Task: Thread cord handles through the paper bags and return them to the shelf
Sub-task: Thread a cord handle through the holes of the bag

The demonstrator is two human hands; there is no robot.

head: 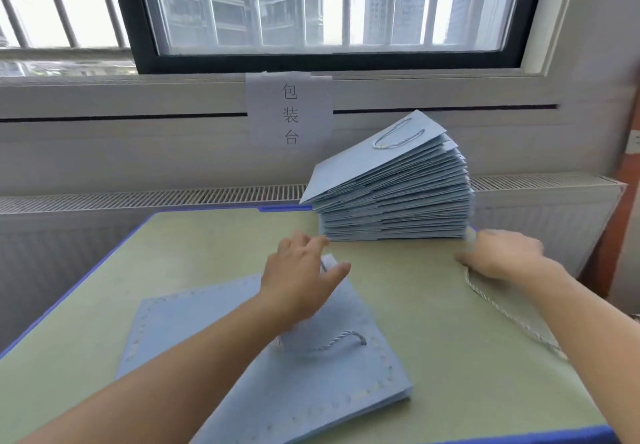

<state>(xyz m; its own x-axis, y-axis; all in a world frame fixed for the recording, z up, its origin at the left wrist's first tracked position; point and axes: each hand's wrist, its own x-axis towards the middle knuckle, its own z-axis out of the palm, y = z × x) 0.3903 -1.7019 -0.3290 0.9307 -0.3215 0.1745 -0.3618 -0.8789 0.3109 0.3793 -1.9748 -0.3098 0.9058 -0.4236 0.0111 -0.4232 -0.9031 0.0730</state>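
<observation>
My left hand [304,270] hovers open over the flat bag [263,367]; my right hand [502,253] pins a cord [512,319] near the table's [207,242] right edge, beside the bag stack [391,197].

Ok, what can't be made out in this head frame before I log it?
- Right hand: motion-blurred; whether it pinches the loose cord is unclear.
- Left hand: blurred, covers part of the flat bag.
- Bag stack: count unreadable, edges too fine.
- Shelf: out of frame.
- Loose cord's far end: hidden behind the right forearm.
</observation>
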